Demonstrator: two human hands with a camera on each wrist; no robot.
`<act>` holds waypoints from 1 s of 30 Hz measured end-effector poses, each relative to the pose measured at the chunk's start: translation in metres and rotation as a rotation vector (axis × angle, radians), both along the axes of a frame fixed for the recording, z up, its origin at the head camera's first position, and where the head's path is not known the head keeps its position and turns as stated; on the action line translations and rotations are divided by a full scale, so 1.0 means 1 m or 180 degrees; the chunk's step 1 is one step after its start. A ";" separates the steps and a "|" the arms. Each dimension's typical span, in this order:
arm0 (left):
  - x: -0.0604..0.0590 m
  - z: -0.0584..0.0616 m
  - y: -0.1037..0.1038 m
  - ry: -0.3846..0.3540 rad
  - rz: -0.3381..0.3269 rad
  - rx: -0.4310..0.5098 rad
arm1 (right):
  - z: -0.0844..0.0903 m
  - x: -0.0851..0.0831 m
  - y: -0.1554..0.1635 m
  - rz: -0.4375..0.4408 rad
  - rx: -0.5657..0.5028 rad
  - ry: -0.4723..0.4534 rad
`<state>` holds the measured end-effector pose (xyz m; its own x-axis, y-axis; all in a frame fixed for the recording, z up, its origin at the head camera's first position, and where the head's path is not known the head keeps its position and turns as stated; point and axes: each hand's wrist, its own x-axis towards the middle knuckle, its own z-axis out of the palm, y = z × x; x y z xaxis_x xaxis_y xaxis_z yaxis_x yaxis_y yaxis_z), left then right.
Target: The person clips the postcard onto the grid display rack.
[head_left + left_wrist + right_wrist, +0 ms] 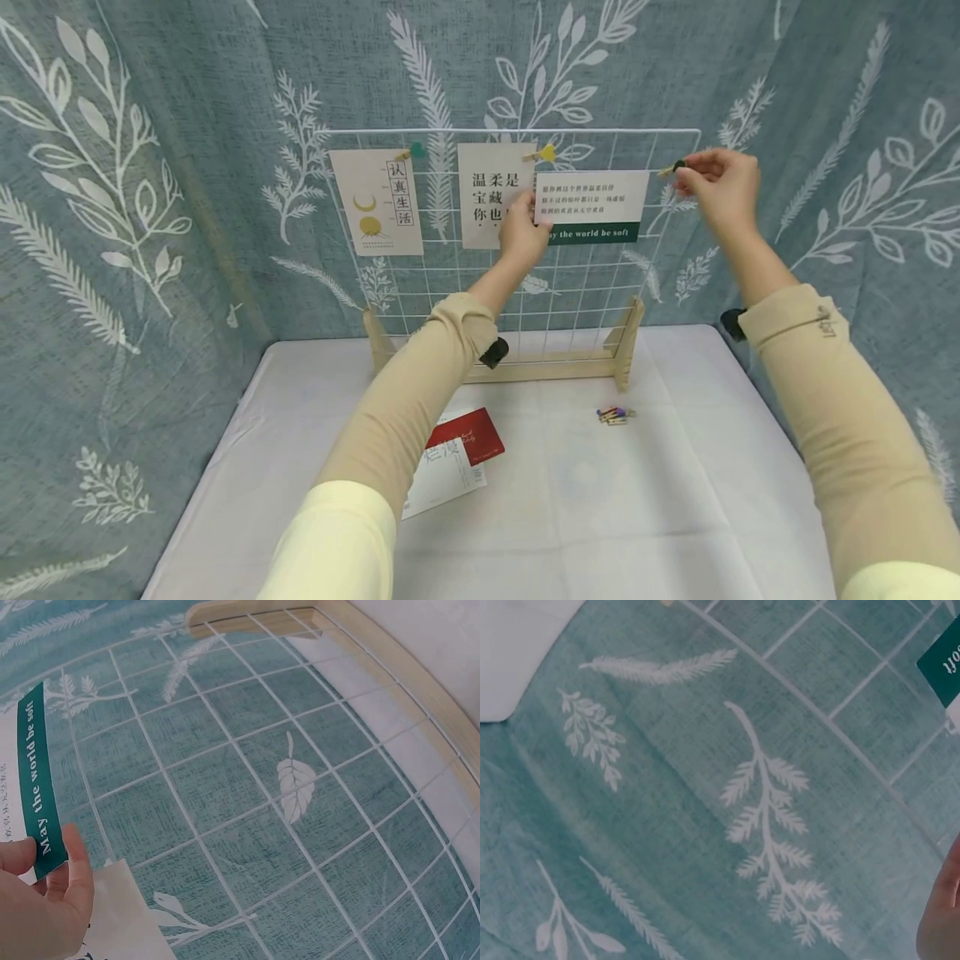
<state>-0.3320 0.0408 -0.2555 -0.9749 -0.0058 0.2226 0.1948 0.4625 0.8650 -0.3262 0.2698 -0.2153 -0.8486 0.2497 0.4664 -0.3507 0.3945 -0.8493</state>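
A white card with a green band [592, 190] is held against the wire grid by my left hand [523, 232]. Thumb and fingers pinch its lower left corner, as the left wrist view [49, 832] also shows. My right hand [723, 187] pinches a small wooden clothespin [665, 172] with a dark ornament, off the card's upper right side. In the right wrist view only an edge of that hand [943, 922] shows, and the clothespin is out of sight. Behind my left hand, a white card with black characters [483, 162] hangs partly covered.
The white wire grid [450, 131] stands in a wooden base [555, 368]. A moon card [378, 221] hangs at left by a green-heart clothespin [417, 151]; a yellow-heart one [548, 153] holds the middle card. On the table lie several clothespins [615, 417], a red card [486, 432] and a white card [442, 483].
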 end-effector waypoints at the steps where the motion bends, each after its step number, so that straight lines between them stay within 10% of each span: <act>1: 0.000 0.001 0.000 0.0001 0.0005 -0.0007 | 0.002 -0.001 0.000 0.0002 0.0026 0.0003; 30: -0.001 0.008 0.018 -0.0005 0.0095 -0.0169 | 0.023 -0.014 -0.006 0.0004 0.0275 -0.0507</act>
<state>-0.3334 0.0585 -0.2475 -0.9748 -0.0230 0.2218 0.1788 0.5134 0.8393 -0.3398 0.2637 -0.1920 -0.9138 0.2133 0.3456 -0.2150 0.4679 -0.8572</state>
